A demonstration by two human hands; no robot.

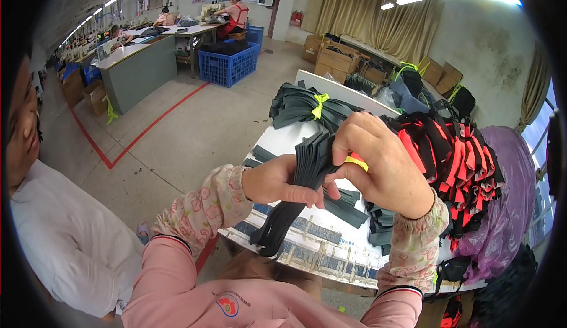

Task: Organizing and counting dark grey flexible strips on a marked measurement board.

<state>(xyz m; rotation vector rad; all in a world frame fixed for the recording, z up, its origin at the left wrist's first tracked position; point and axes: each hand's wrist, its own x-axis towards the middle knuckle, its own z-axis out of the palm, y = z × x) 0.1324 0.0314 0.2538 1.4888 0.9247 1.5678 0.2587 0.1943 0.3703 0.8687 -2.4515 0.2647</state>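
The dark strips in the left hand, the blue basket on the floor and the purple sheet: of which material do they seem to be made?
Dark strips: probably matte fabric; thin, flexible layers stack and bend.
Blue basket: likely rigid plastic, slightly glossy, with regular lattice openings.
Purple sheet: apparently thin plastic film, judging by its shiny, crinkled folds.

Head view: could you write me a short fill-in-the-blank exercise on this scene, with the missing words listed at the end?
1. The left hand lays its ____ across the held dark strips.
2. The plastic crate on the floor is ____.
3. The floor line is ____.
4. The plastic sheeting at far right is ____.

Missing words: thumb; blue; red; purple.
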